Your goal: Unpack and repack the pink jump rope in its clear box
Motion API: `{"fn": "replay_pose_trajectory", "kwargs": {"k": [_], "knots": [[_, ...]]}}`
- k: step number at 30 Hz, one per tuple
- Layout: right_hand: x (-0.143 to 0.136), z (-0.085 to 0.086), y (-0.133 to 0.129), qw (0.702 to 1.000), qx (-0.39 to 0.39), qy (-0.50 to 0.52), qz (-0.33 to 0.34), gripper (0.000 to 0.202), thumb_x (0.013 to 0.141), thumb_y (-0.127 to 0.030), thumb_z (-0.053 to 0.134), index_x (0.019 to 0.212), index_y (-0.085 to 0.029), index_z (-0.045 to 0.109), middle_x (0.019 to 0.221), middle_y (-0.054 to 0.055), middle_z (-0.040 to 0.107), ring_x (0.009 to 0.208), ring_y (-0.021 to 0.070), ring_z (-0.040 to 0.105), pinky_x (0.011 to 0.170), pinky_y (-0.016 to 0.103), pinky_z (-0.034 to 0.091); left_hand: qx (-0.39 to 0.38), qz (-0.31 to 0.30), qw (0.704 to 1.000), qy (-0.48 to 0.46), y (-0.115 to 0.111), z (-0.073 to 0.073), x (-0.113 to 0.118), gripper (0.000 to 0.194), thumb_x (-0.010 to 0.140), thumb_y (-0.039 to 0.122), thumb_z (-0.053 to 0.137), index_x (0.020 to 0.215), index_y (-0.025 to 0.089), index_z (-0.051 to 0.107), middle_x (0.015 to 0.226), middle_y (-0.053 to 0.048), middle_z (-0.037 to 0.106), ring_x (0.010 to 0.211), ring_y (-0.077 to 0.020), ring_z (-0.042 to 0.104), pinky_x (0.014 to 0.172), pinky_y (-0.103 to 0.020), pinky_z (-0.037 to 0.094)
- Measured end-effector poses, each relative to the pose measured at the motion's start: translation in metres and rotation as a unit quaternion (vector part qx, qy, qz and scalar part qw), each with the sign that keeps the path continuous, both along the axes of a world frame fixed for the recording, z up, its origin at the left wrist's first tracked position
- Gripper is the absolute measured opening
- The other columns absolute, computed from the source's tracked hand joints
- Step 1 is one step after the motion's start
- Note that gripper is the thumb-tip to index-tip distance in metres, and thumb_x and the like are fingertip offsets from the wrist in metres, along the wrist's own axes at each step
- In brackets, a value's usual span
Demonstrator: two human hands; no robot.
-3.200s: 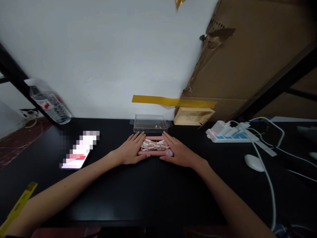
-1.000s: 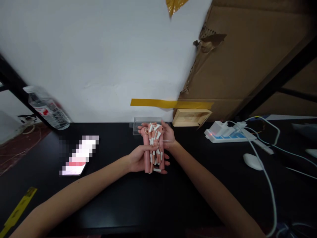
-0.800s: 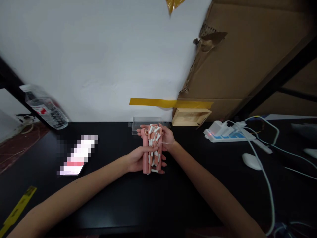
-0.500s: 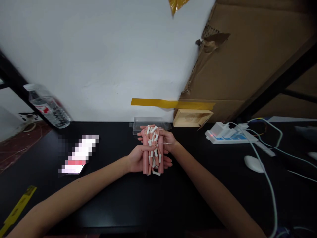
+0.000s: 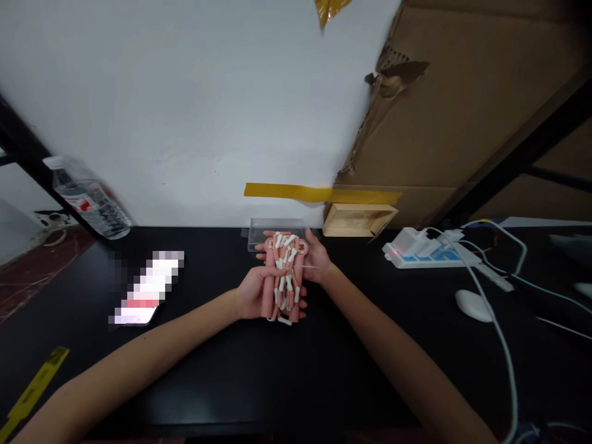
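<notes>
Jump rope (image 5: 282, 284) is sitting bunched up, left hand (image 5: 253, 293) clamping it, right hand (image 5: 317, 256) cradling its far end. Seems they're steadying it; next move's probably needing a snug grip.

In left hand (image 5: 252, 291) and right hand (image 5: 316, 256): jump rope (image 5: 284, 287). On table (image 5: 222, 382), behind: case (image 5: 276, 226), box (image 5: 361, 220) rightward; left: phone (image 5: 150, 291), bottle (image 5: 92, 202) beyond; right: power strip (image 5: 425, 254), mouse (image 5: 472, 306) before it.

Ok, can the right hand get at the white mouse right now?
Probably yes, though not at once: the right hand is against the jump rope, and a white cable crosses the right edge of the mouse in this view, leaving its left side uncovered.
</notes>
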State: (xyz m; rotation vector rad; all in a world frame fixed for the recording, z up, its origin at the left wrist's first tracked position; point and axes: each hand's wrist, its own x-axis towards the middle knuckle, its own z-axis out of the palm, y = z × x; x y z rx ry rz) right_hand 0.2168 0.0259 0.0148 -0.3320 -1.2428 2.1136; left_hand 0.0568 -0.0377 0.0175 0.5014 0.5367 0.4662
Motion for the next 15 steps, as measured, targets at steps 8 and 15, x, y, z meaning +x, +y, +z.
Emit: {"fn": "replay_pose_trajectory", "kwargs": {"k": [8,15], "knots": [[0.007,-0.001,0.004,0.998,0.021,-0.029,-0.047,0.061,0.075,-0.038,0.067,0.132,-0.020,0.054,0.126,0.011,0.068,0.113,0.0277,0.067,0.105,0.047,0.047,-0.009,-0.044,0.998,0.031,0.000,-0.003,-0.001,0.046,0.072,0.028,0.054,0.115,0.013,0.064,0.084,-0.007,0.067,0.077,-0.0239,0.067,0.085,-0.046,0.049],[0.004,0.008,-0.001,0.998,0.007,-0.018,-0.062,0.057,0.072,-0.023,0.056,0.128,-0.017,0.057,0.126,0.010,0.069,0.117,0.0268,0.065,0.111,0.047,0.041,0.026,-0.036,0.999,0.005,0.001,-0.004,-0.004,0.042,0.073,0.025,0.053,0.112,0.014,0.064,0.091,-0.006,0.064,0.080,-0.0215,0.063,0.086,-0.042,0.048]]}}
